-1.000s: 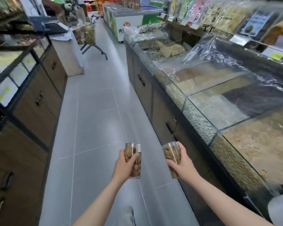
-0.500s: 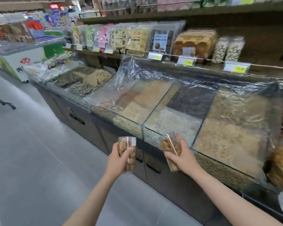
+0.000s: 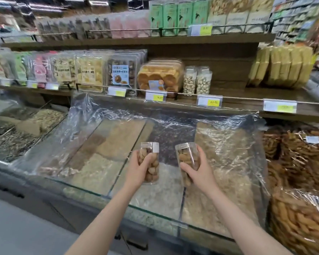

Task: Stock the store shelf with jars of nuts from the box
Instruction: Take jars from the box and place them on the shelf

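My left hand (image 3: 136, 172) grips a clear jar of brown nuts (image 3: 151, 153), held upright over the glass bulk bins. My right hand (image 3: 201, 172) grips a second clear jar of nuts (image 3: 187, 155), tilted slightly left. Both jars have clear lids. Straight ahead, the wooden shelf (image 3: 238, 95) carries two jars of pale nuts (image 3: 197, 80) next to a bare stretch of shelf to their right. The box is not in view.
Glass-fronted bulk bins (image 3: 155, 210) covered with clear plastic film (image 3: 173, 115) lie between me and the shelf. Packaged snacks (image 3: 88, 70) and a tub of biscuits (image 3: 160, 74) fill the shelf's left. Bagged sticks (image 3: 298, 218) pile at right. Yellow price tags (image 3: 208, 102) line the shelf rail.
My view has swung from the aisle to face the shelf. Both hands have kept their jars and now hold them higher, over the bulk bins and closer to the shelf.
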### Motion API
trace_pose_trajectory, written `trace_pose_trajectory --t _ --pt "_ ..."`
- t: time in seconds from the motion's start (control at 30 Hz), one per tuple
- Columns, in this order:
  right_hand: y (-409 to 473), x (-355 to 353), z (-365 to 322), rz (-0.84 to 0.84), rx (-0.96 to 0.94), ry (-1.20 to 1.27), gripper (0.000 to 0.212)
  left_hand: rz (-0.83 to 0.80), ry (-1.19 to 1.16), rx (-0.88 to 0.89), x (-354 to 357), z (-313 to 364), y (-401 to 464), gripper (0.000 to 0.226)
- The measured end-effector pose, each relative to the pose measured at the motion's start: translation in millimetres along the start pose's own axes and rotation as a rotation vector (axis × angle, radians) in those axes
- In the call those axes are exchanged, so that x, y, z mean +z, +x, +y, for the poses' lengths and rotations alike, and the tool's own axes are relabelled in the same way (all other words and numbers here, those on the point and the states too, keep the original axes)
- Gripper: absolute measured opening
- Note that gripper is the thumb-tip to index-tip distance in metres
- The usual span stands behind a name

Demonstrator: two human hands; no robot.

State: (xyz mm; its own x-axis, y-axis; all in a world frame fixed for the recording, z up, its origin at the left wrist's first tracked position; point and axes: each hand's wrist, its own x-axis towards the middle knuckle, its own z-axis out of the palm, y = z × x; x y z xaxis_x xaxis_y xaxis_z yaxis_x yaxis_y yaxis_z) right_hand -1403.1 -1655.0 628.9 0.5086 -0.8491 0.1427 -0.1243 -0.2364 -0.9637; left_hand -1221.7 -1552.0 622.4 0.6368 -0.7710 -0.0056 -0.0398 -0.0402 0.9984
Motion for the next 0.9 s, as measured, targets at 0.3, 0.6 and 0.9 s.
trace_pose_trajectory --t 0.3,0.6,0.9 --pt "82 -15 -6 0.144 0.038 0.034 0.072 -0.047 0.232 0.108 53 28 87 0.031" --pt "150 -61 -25 0.377 -0.011 0.012 0.065 -0.197 0.247 0.266 101 84 192 0.031" --pt "256 -128 -55 0.473 -0.126 -0.129 0.065 -0.174 0.234 0.453 163 139 283 0.032"
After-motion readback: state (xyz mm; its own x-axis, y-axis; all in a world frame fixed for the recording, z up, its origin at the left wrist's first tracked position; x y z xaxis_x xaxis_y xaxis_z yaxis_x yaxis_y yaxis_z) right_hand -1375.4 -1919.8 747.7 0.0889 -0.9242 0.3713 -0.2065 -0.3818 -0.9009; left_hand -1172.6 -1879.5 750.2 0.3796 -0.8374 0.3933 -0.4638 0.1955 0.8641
